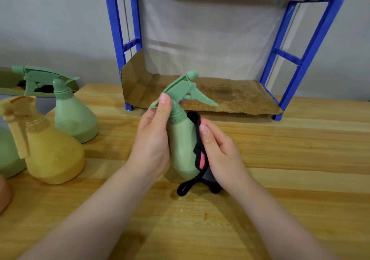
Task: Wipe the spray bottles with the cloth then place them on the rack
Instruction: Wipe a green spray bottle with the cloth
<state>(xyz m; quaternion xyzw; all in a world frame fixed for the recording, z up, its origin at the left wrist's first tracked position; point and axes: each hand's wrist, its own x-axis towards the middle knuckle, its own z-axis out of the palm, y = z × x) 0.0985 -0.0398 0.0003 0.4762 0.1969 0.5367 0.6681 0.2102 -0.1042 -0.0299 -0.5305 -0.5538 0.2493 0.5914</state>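
Rack [312, 45] beyond the grip, cardboard shelf bare, likely awaiting wiped bottles; two bottles wait well to the grip's left.

Held bottle [183, 149]: pale green, matte, pear-shaped, lifted off the table and tilted, trigger head away from the person. Left hand [154, 139] clasps its neck and body, probably to steady it. Right hand [218, 151] presses black-edged pink cloth [200, 155] to its right side, mid-wipe.

Green spray bottle [183, 149], frame centre, tilted, nozzle toward upper right, black-edged pink cloth [200, 155] against its right side. Green bottle [74, 117] and yellow bottle [52, 153] upright, left. Blue rack [294, 73], top centre, cardboard-lined.
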